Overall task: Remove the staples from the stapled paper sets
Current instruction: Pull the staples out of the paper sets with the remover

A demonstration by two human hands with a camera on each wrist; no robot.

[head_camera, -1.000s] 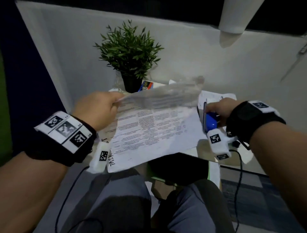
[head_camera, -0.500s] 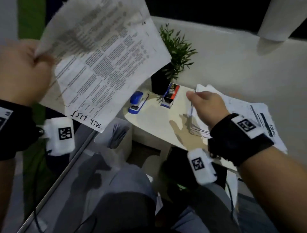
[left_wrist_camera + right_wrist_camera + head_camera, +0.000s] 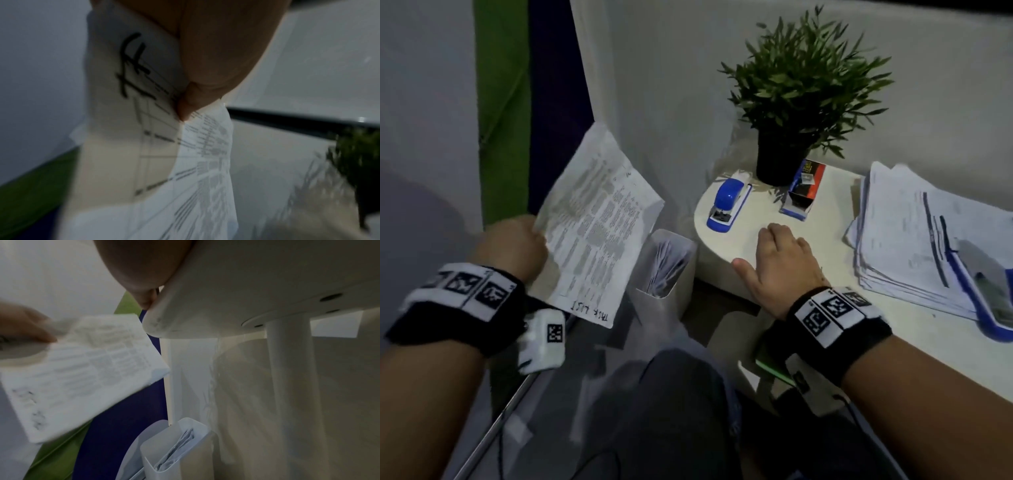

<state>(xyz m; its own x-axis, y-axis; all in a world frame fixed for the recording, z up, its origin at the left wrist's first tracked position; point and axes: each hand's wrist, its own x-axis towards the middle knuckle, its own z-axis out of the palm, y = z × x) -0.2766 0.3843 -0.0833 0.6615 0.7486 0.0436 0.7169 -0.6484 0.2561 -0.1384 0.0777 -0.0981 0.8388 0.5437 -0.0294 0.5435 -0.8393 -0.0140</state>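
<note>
My left hand (image 3: 513, 246) pinches a printed paper set (image 3: 599, 226) marked "TASK LIST" by its edge, held in the air left of the table. In the left wrist view the thumb (image 3: 191, 99) presses on that paper set (image 3: 160, 146). It also shows in the right wrist view as a paper set (image 3: 82, 369). My right hand (image 3: 780, 263) rests flat on the white table (image 3: 743, 219) with fingers spread and nothing in it. A stack of papers (image 3: 914, 236) lies at the table's right, with a blue tool (image 3: 983, 301) on top.
A blue stapler (image 3: 727, 204) and a small staple box (image 3: 804, 188) sit in front of a potted plant (image 3: 801, 92). A white bin (image 3: 664, 270) holding papers stands beside the table, below the held set; the bin (image 3: 174, 451) shows under the table edge. My knees are below.
My left hand has brought the paper set down from high at the left to just above the bin. My right hand has left the paper stack and now lies flat on the table.
</note>
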